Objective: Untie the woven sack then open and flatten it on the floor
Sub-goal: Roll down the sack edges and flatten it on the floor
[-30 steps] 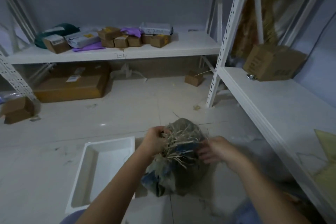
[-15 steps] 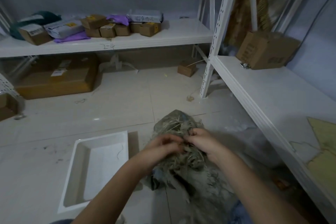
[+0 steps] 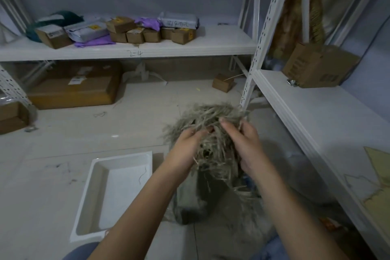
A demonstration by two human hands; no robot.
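While both hands, left (image 3: 185, 148) and right (image 3: 242, 143), grip the sack's (image 3: 213, 154) frayed mouth, it seems barely untied; opening and flattening remain.

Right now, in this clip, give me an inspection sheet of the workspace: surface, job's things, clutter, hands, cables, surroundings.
Surface: pale tiled floor, scuffed and marked.
Job's things: woven sack standing on the floor, its frayed top bunched; not yet flattened.
Clutter: white tray left of the sack; small box and large flat box on the floor.
Hands: left hand and right hand both grip the frayed top.
Cables: nothing seen.
Surroundings: back shelf with parcels; right shelf with a carton.
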